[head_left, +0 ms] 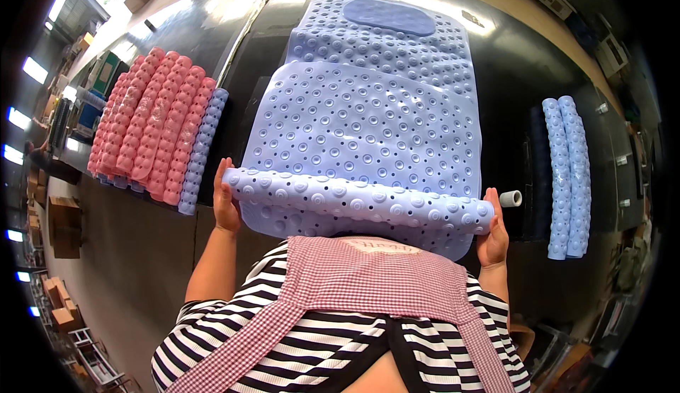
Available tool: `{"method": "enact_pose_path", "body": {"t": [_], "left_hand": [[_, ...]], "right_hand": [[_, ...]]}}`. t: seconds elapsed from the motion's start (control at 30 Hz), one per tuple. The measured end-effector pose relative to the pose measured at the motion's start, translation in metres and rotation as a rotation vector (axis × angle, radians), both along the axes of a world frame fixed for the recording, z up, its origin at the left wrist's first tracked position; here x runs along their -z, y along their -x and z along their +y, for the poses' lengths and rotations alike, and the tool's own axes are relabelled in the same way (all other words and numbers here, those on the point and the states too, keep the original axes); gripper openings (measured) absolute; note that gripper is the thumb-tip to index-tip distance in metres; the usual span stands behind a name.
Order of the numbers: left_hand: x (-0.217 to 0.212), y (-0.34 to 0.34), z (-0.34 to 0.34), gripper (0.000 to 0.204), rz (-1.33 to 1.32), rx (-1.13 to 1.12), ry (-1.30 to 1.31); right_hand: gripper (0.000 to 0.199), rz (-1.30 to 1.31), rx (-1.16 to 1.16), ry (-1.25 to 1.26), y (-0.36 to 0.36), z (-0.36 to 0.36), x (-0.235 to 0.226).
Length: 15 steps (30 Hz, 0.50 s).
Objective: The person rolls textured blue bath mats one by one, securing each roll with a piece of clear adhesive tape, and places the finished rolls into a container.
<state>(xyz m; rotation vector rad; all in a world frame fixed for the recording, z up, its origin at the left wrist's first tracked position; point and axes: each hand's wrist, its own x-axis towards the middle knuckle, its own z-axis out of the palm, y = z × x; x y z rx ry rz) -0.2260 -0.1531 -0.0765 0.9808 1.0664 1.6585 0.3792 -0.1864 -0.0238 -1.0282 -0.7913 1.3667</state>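
Blue roll (361,200) — left fingers (224,179), right fingers (495,214), opposite ends

Roll pile (150,127) left of mats (368,127)

- Blue bath mat (361,199): semi-gloss plastic, knobbly
- Pink rolled mats (152,120): shiny, bumpy plastic
- Black tabletop (513,103): smooth, glossy
- Gingham apron (382,287): matt cloth
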Motion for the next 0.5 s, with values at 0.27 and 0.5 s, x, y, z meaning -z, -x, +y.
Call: {"method": "enact_pose_path", "body": {"t": [0.27, 0.5], "left_hand": [[0.005, -0.004, 0.008, 0.059, 0.014, -0.087, 0.115], [-0.027, -0.007, 0.035, 0.053, 0.381, -0.187, 0.41]], "right_hand": [[0.07, -0.141, 0.11, 0.137, 0.013, -0.017, 0.02], [0.054, -1.251, 0.114, -0.273, 0.065, 0.016, -0.017]]}}
